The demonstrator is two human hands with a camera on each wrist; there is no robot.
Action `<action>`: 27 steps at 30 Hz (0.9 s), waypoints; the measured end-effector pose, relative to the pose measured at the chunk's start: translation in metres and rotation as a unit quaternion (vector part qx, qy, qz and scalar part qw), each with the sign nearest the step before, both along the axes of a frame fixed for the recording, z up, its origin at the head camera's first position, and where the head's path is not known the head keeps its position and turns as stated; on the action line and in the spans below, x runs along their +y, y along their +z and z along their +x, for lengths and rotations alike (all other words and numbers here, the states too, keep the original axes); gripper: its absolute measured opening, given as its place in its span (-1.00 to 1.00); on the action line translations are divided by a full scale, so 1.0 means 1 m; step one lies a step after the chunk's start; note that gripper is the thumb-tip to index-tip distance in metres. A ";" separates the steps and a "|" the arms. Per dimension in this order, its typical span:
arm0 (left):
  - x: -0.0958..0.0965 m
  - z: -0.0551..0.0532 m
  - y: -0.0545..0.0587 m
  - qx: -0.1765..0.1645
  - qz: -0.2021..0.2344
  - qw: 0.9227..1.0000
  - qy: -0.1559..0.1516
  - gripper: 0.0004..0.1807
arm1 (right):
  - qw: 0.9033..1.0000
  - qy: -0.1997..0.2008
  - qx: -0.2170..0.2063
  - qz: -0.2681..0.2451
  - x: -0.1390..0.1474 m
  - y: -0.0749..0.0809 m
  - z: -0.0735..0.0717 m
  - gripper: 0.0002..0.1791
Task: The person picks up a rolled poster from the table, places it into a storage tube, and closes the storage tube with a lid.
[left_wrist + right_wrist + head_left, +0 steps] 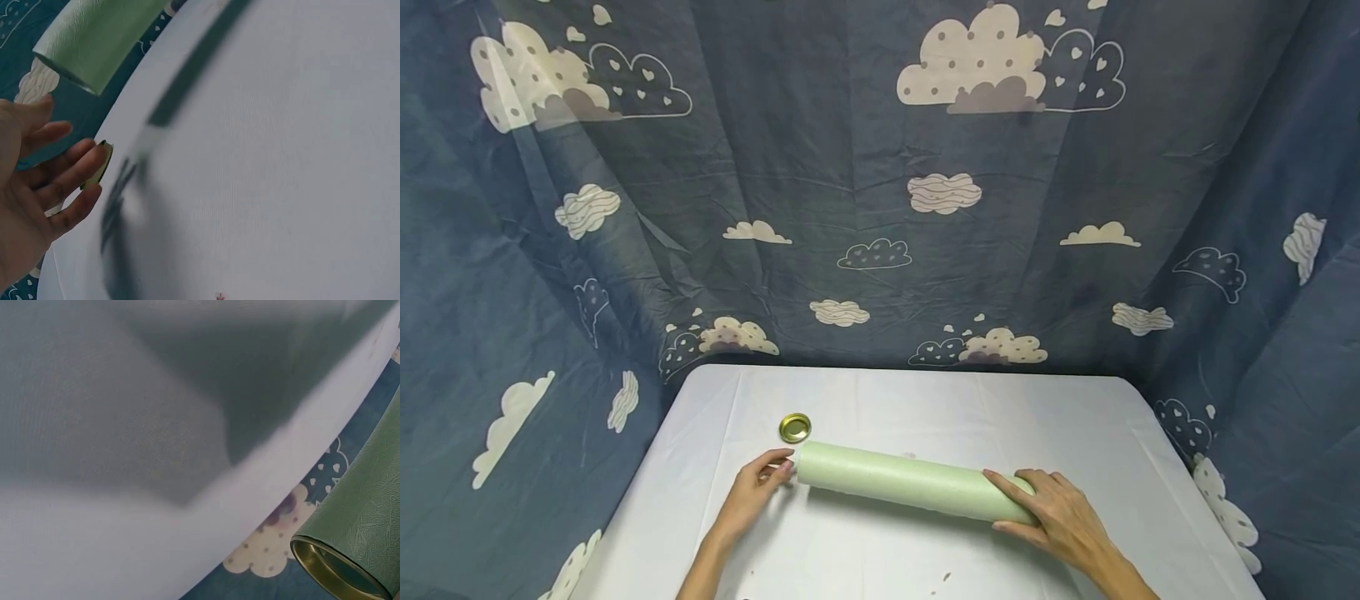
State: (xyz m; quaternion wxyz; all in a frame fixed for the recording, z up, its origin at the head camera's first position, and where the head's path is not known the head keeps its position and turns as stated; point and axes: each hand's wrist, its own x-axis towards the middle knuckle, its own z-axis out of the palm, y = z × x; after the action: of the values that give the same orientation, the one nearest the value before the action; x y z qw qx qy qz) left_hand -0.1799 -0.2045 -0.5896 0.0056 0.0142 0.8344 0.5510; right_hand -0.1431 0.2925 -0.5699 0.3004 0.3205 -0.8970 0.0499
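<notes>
A long pale green tube (910, 483) slants across the front of the table. My right hand (1056, 512) grips its right end, thumb on the near side and fingers over the top. In the right wrist view, a gold metal rim (312, 565) rings that end. My left hand (756, 492) is at the other end, its fingertips close to a thin white edge there. The left wrist view shows the left hand's fingers (78, 169) loosely bent beside the tube's end (94, 50), with nothing visible between them. A round gold lid (794, 428) lies just behind; the fingers partly hide it in the left wrist view.
The table (865, 400) has a white cover with rounded far corners. A few small brown specks (946, 577) mark its near part. Dark blue cloth (880, 208) printed with pale clouds hangs behind the table and along both sides.
</notes>
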 end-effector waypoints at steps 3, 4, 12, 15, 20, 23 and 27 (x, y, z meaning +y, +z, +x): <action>-0.001 -0.003 -0.003 0.023 -0.050 0.998 0.020 -0.56 | 1.000 0.001 0.007 -0.002 0.002 0.000 0.000 -0.22; -0.001 -0.005 -0.004 0.032 -0.066 0.997 0.024 -0.53 | 1.000 0.002 0.009 -0.003 0.003 -0.001 0.000 -0.23; 0.004 -0.025 -0.016 0.078 -0.195 0.977 0.028 -0.22 | 1.000 0.000 0.008 -0.003 0.006 -0.004 0.000 -0.21; 0.007 -0.035 -0.020 0.092 -0.221 0.971 0.025 -0.19 | 1.000 0.000 0.006 -0.004 0.006 -0.004 0.001 -0.21; 0.010 -0.053 -0.028 0.082 -0.242 0.966 0.031 -0.16 | 1.000 0.004 0.013 -0.012 0.005 -0.004 0.000 -0.24; 0.011 -0.062 -0.033 0.069 -0.251 0.965 0.034 -0.11 | 1.000 0.007 0.014 -0.013 0.005 -0.004 -0.001 -0.25; 0.014 -0.071 -0.033 0.059 -0.249 0.966 0.027 -0.08 | 1.000 0.007 0.011 -0.014 0.005 -0.005 -0.001 -0.24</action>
State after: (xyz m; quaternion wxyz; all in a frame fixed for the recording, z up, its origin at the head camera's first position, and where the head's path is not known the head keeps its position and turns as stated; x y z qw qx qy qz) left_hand -0.2509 -0.1902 -0.6223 -0.0550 0.0222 0.9441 0.3243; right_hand -0.1441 0.2979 -0.5752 0.3140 0.3229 -0.8908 0.0609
